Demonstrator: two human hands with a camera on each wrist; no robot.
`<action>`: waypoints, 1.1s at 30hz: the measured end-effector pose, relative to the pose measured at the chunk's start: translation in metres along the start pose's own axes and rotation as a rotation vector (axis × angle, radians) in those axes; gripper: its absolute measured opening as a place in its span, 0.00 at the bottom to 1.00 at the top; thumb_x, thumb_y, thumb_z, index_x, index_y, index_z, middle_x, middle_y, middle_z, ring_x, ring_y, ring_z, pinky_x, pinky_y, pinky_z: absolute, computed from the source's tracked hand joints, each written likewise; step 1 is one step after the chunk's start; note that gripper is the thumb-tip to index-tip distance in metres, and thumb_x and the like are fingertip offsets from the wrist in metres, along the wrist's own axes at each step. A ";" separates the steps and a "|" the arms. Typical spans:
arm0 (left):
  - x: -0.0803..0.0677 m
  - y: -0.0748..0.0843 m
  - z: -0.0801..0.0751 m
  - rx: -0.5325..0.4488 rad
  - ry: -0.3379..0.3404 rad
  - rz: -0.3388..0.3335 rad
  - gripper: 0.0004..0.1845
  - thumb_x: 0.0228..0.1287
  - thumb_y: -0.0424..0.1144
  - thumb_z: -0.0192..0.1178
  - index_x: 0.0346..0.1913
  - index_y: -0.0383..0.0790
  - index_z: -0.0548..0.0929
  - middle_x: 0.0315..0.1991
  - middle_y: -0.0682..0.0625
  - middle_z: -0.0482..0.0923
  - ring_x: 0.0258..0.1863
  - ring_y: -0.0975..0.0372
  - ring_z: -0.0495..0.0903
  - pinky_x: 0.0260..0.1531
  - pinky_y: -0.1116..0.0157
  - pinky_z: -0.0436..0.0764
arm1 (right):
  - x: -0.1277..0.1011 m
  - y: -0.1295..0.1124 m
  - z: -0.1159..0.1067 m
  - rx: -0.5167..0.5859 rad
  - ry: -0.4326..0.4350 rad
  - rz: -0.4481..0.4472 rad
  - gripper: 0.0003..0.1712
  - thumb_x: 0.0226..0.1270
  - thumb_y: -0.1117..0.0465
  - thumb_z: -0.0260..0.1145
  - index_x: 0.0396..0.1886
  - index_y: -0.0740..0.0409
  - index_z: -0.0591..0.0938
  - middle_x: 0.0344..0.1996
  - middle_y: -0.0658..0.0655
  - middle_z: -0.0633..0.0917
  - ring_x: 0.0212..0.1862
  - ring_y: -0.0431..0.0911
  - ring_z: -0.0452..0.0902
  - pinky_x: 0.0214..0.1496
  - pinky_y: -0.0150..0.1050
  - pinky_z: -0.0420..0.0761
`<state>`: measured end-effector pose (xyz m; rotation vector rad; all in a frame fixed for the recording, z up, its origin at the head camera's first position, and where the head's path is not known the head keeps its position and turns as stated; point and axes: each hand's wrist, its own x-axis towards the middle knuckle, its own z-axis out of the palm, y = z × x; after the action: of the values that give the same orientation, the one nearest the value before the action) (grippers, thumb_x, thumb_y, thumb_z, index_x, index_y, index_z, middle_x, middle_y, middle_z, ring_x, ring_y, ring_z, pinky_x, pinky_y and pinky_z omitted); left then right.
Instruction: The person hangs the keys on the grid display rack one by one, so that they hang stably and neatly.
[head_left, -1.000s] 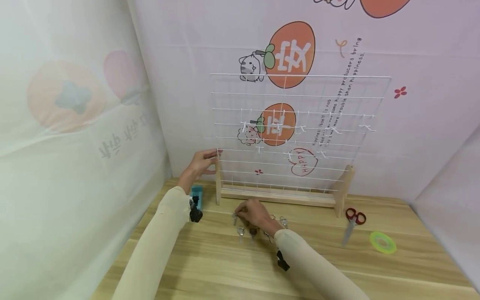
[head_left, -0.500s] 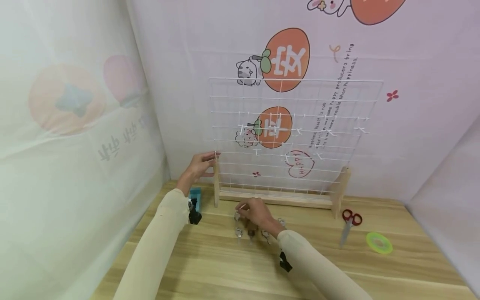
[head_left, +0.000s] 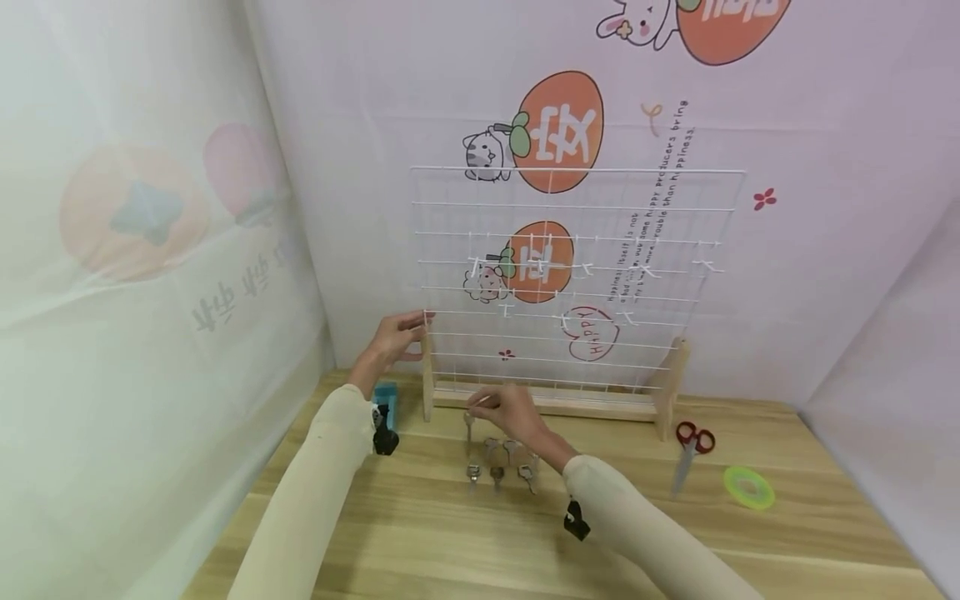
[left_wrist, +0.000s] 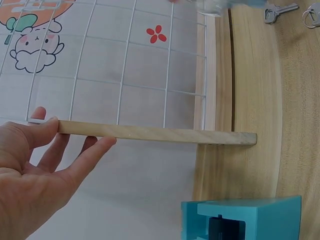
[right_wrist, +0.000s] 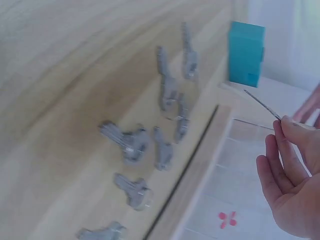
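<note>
Head view: right hand (head_left: 512,414) has thumb and fingers together on a key (head_left: 469,425). The key hangs just below the fingertips, in front of the wire grid (head_left: 577,170). Left hand (head_left: 393,340) grips the left wooden upright (head_left: 428,379) near its top. Several loose keys (head_left: 474,473) lie on the worktop (head_left: 420,533), below and beside the right hand. Scissors (head_left: 686,467) and a yellow-green ring (head_left: 749,487) lie well to the right; teal box (head_left: 386,398) near the left upright.

Left wrist view: left fingers clamped on the upright's end, thumb on one side, other fingers on the other, at the grid's corner. Teal box near the upright's foot; a couple of keys at the upper right edge, well apart from this hand.

Right wrist view: held key pinched between thumb and index finger, thin edge showing, sticking out past the fingertips. Remaining fingers bent, off the key. Loose keys on the worktop, blurred, apart from the hand. Left hand partly visible behind.
</note>
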<state>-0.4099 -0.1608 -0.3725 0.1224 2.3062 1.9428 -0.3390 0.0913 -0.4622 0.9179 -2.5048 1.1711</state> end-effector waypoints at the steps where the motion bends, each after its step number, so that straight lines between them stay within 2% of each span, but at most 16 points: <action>1: 0.000 0.000 -0.001 -0.002 0.001 0.001 0.24 0.81 0.31 0.53 0.75 0.43 0.73 0.78 0.40 0.63 0.74 0.43 0.67 0.65 0.38 0.74 | 0.002 -0.003 -0.003 -0.004 0.004 0.003 0.07 0.66 0.65 0.75 0.42 0.61 0.91 0.36 0.58 0.92 0.37 0.48 0.91 0.37 0.33 0.89; 6: 0.000 -0.001 -0.003 -0.025 -0.001 0.010 0.24 0.81 0.30 0.52 0.75 0.41 0.73 0.78 0.39 0.63 0.74 0.42 0.67 0.66 0.38 0.74 | 0.015 -0.019 -0.023 0.004 0.019 0.036 0.05 0.66 0.63 0.76 0.41 0.56 0.92 0.37 0.55 0.92 0.37 0.45 0.91 0.38 0.33 0.88; 12: -0.003 -0.002 -0.004 -0.008 0.006 0.003 0.24 0.82 0.30 0.52 0.76 0.42 0.73 0.79 0.40 0.63 0.74 0.43 0.67 0.65 0.40 0.76 | 0.031 -0.038 -0.049 0.063 0.044 0.044 0.06 0.67 0.65 0.75 0.42 0.58 0.93 0.39 0.54 0.93 0.38 0.42 0.90 0.39 0.32 0.88; 15: -0.003 -0.003 -0.004 -0.010 0.006 -0.001 0.24 0.82 0.31 0.52 0.76 0.42 0.73 0.79 0.40 0.62 0.74 0.43 0.66 0.65 0.39 0.75 | 0.039 -0.049 -0.062 0.058 0.075 0.036 0.06 0.67 0.64 0.76 0.42 0.58 0.93 0.39 0.54 0.93 0.38 0.41 0.90 0.37 0.32 0.88; 23: -0.002 -0.003 -0.003 -0.004 0.014 -0.010 0.24 0.82 0.31 0.52 0.75 0.43 0.74 0.78 0.40 0.63 0.73 0.44 0.68 0.64 0.40 0.77 | 0.056 -0.074 -0.093 0.067 0.161 -0.019 0.07 0.66 0.63 0.76 0.43 0.57 0.93 0.39 0.54 0.93 0.36 0.42 0.90 0.32 0.32 0.86; 33: -0.002 -0.001 0.001 -0.013 0.008 -0.015 0.23 0.82 0.30 0.52 0.75 0.42 0.74 0.78 0.40 0.63 0.73 0.43 0.68 0.66 0.38 0.75 | 0.072 -0.101 -0.119 0.054 0.265 -0.100 0.08 0.66 0.63 0.77 0.44 0.57 0.93 0.39 0.54 0.93 0.38 0.43 0.91 0.40 0.36 0.89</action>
<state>-0.4081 -0.1602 -0.3731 0.0960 2.2929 1.9546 -0.3382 0.1000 -0.2908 0.8294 -2.2037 1.2447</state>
